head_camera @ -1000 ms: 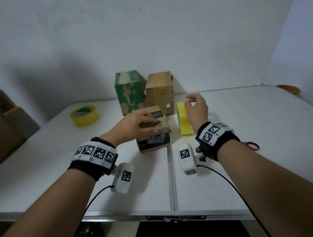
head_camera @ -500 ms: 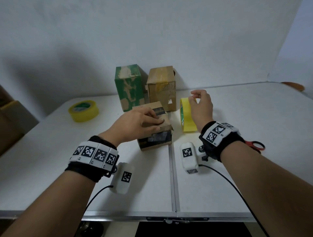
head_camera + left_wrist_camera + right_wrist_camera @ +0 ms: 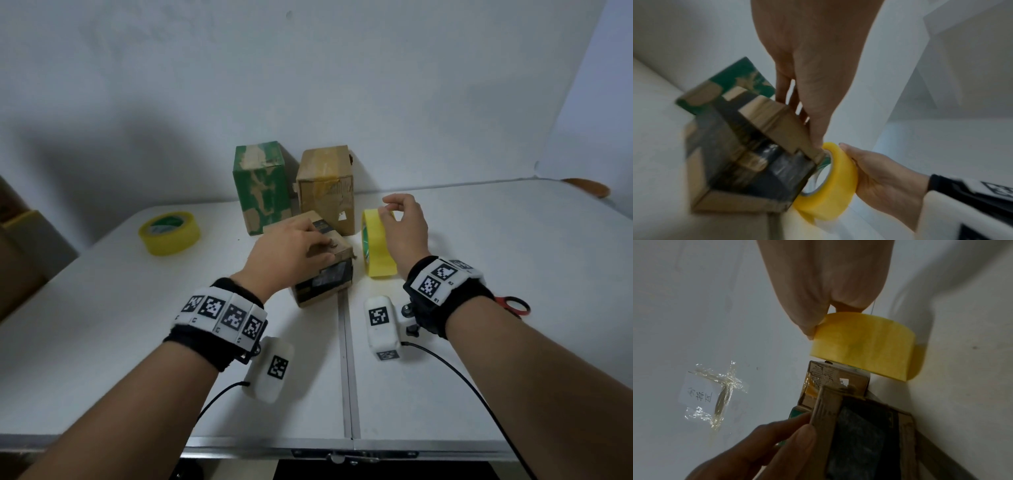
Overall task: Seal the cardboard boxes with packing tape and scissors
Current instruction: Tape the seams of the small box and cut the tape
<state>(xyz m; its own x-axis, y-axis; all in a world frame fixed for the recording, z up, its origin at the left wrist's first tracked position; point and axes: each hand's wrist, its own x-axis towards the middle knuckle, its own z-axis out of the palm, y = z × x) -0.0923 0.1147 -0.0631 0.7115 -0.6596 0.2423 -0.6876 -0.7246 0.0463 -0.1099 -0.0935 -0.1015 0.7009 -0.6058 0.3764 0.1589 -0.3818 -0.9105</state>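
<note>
A small cardboard box (image 3: 325,287) with dark tape on its side lies at the table's middle. My left hand (image 3: 318,245) grips it, fingers across the top flaps and thumb at the near edge (image 3: 797,439). Just right of the box a yellow packing tape roll (image 3: 378,250) stands on its edge, its open side facing the box (image 3: 748,154). My right hand (image 3: 390,209) pinches the roll (image 3: 863,344) at its top. Behind my right wrist the red scissors handles (image 3: 513,305) show on the table; the blades are hidden.
A green box (image 3: 262,185) and a brown taped box (image 3: 327,188) stand upright against the wall behind the small box. A second yellow tape roll (image 3: 169,233) lies flat at the left. An orange dish (image 3: 587,186) sits far right. Crumpled clear tape on a paper label (image 3: 715,394) sticks to a white surface.
The right hand has turned the tape roll a little and brought it slightly closer to the small box. The left hand stays on the box.
</note>
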